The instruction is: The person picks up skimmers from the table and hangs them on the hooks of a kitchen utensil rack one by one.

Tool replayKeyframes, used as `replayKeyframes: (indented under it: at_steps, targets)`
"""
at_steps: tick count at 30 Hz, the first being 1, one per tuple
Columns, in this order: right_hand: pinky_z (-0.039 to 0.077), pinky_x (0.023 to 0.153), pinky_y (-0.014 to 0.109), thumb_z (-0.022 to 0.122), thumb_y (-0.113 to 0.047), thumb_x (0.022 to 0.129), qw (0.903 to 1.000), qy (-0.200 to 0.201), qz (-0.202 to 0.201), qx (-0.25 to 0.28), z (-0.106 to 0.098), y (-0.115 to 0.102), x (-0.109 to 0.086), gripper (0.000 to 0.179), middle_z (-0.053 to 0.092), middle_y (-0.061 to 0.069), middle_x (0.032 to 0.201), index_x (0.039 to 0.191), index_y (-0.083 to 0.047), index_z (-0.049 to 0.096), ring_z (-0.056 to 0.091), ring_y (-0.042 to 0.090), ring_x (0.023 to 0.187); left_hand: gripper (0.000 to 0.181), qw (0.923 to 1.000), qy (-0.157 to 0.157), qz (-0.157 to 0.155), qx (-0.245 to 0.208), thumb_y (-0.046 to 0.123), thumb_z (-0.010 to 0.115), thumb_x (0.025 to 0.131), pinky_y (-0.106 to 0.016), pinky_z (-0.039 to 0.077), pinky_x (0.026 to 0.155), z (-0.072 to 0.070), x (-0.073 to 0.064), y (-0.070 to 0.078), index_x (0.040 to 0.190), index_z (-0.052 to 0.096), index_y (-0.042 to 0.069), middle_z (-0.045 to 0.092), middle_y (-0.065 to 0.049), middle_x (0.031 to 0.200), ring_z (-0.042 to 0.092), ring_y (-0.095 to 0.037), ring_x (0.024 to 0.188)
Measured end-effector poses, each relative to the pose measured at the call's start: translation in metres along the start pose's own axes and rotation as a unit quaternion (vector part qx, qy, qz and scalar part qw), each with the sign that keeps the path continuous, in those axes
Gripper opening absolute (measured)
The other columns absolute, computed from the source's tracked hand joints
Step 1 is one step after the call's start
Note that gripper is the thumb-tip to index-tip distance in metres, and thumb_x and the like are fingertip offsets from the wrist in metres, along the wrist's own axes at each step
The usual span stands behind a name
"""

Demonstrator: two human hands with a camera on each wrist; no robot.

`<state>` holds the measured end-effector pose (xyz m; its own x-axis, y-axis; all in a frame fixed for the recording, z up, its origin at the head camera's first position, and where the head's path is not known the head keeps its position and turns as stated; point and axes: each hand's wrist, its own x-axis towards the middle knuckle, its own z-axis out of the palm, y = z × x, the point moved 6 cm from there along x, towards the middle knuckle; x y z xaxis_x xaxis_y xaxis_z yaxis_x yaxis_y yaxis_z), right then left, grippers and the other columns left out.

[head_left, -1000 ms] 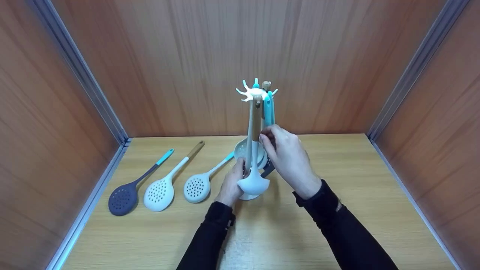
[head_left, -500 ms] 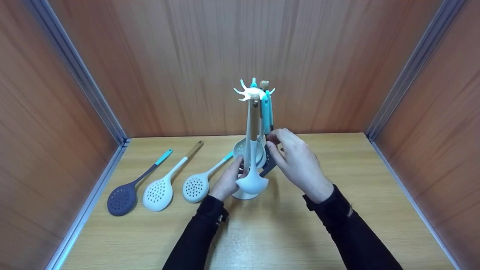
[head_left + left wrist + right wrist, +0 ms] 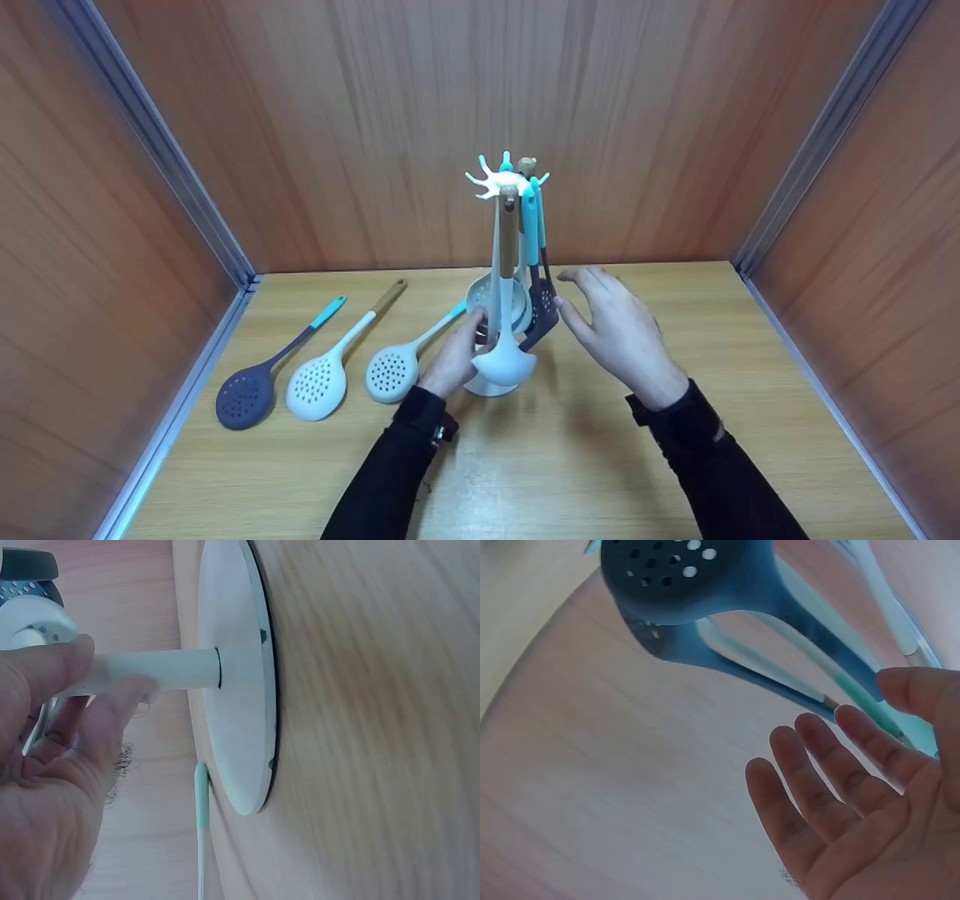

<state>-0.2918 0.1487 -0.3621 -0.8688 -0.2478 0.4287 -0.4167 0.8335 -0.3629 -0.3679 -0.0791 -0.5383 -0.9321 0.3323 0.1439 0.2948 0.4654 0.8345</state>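
Note:
A white utensil stand (image 3: 491,180) with a hooked crown rises mid-table. Round its pole (image 3: 180,669), low down, my left hand (image 3: 451,360) curls its thumb and fingers. At the front of the stand hangs a white ladle (image 3: 505,366) with a wooden handle. Dark perforated utensils, one of them a slotted turner (image 3: 541,311), hang on the right side by turquoise handles. Behind the ladle a pale perforated utensil (image 3: 480,291) is partly hidden. My right hand (image 3: 626,334) is beside the dark utensils, fingers spread and holding nothing; the right wrist view shows its bare palm.
Three skimmers lie on the table left of the stand: a dark one (image 3: 245,396), a white one with a wooden handle (image 3: 316,386) and a white one with a turquoise handle (image 3: 392,373). Wooden panels (image 3: 360,135) enclose the back and sides.
My right hand has drawn away from the hanging utensils to the right, and its fingers have opened out. The left hand stays on the pole.

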Motion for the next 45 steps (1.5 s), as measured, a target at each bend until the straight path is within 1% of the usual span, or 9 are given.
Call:
replayKeyframes:
  at_steps: [2, 4, 11, 17, 21, 27, 34, 39, 45]
  targets:
    - [0.069, 0.107, 0.060, 0.072, -0.031, 0.119, 1.0000, 0.000, 0.008, -0.001, 0.001, 0.005, -0.002, 0.040, 0.077, 0.015, 0.152, 0.151, -0.008, 0.072, 0.076, 0.040, 0.139, 0.035, 1.0000, 0.005, 0.004, -0.003, -0.001, 0.068, 0.112, -0.064, 0.062, 0.121, 0.001, 0.001, 0.001, 0.145, 0.058, 0.004, 0.074, -0.025, 0.142, 0.075, -0.046, 0.136]
    - [0.069, 0.108, 0.061, 0.072, -0.031, 0.119, 0.9998, -0.004, 0.018, 0.000, 0.002, 0.008, -0.004, 0.040, 0.077, 0.016, 0.153, 0.152, -0.008, 0.071, 0.076, 0.040, 0.140, 0.034, 0.9999, 0.007, -0.004, -0.014, -0.002, 0.068, 0.112, -0.064, 0.061, 0.123, 0.003, 0.002, 0.002, 0.144, 0.060, 0.006, 0.075, -0.024, 0.143, 0.075, -0.045, 0.137]
    - [0.068, 0.111, 0.062, 0.071, -0.030, 0.120, 0.9988, -0.010, 0.048, 0.009, 0.002, 0.016, -0.009, 0.041, 0.076, 0.017, 0.153, 0.154, -0.008, 0.071, 0.075, 0.041, 0.141, 0.033, 0.9971, 0.014, -0.059, -0.046, 0.005, 0.074, 0.114, -0.063, 0.061, 0.124, 0.016, 0.009, 0.007, 0.144, 0.061, 0.012, 0.078, -0.018, 0.144, 0.076, -0.040, 0.139]
    - [0.067, 0.114, 0.062, 0.071, -0.029, 0.119, 0.9982, 0.000, 0.057, 0.017, 0.000, 0.020, -0.011, 0.041, 0.078, 0.017, 0.148, 0.153, -0.006, 0.071, 0.075, 0.040, 0.140, 0.032, 0.9965, 0.033, -0.056, -0.054, 0.002, 0.075, 0.112, -0.061, 0.063, 0.120, 0.031, 0.016, 0.015, 0.141, 0.062, 0.009, 0.078, -0.021, 0.140, 0.078, -0.041, 0.136]
    - [0.069, 0.110, 0.059, 0.072, -0.028, 0.119, 0.9976, 0.014, 0.062, 0.028, -0.003, 0.020, -0.012, 0.037, 0.079, 0.017, 0.143, 0.150, -0.006, 0.072, 0.077, 0.039, 0.135, 0.031, 0.9960, 0.047, -0.054, -0.055, 0.001, 0.075, 0.113, -0.058, 0.065, 0.119, 0.041, 0.022, 0.020, 0.140, 0.063, 0.008, 0.078, -0.020, 0.140, 0.078, -0.040, 0.135]
    - [0.072, 0.102, 0.059, 0.072, -0.022, 0.119, 0.9951, 0.054, 0.064, 0.053, -0.009, 0.020, -0.014, 0.029, 0.080, 0.015, 0.136, 0.144, -0.007, 0.074, 0.080, 0.035, 0.128, 0.030, 0.9941, 0.080, -0.056, -0.048, 0.002, 0.077, 0.112, -0.053, 0.066, 0.117, 0.058, 0.030, 0.028, 0.138, 0.064, 0.009, 0.079, -0.018, 0.140, 0.079, -0.036, 0.134]
    - [0.072, 0.098, 0.056, 0.070, -0.020, 0.119, 0.9932, 0.064, 0.072, 0.065, -0.010, 0.018, -0.016, 0.028, 0.081, 0.014, 0.131, 0.144, -0.007, 0.073, 0.079, 0.032, 0.119, 0.031, 0.9898, 0.122, -0.070, -0.022, 0.003, 0.078, 0.111, -0.050, 0.067, 0.118, 0.075, 0.036, 0.037, 0.138, 0.065, 0.010, 0.079, -0.017, 0.141, 0.080, -0.033, 0.133]
    - [0.072, 0.101, 0.054, 0.070, -0.016, 0.119, 0.9915, 0.069, 0.072, 0.083, -0.004, 0.015, -0.015, 0.026, 0.080, 0.015, 0.130, 0.142, -0.005, 0.074, 0.079, 0.031, 0.119, 0.033, 0.9865, 0.146, -0.074, -0.007, 0.003, 0.079, 0.111, -0.049, 0.068, 0.116, 0.084, 0.038, 0.044, 0.140, 0.066, 0.009, 0.080, -0.019, 0.141, 0.080, -0.034, 0.133]
    - [0.072, 0.106, 0.051, 0.071, -0.011, 0.117, 0.9854, 0.060, 0.093, 0.130, 0.012, 0.012, -0.013, 0.031, 0.079, 0.019, 0.137, 0.146, -0.001, 0.071, 0.082, 0.033, 0.127, 0.030, 0.9844, 0.148, -0.095, 0.002, 0.006, 0.079, 0.112, -0.050, 0.069, 0.114, 0.092, 0.038, 0.049, 0.138, 0.066, 0.011, 0.079, -0.018, 0.142, 0.080, -0.034, 0.136]
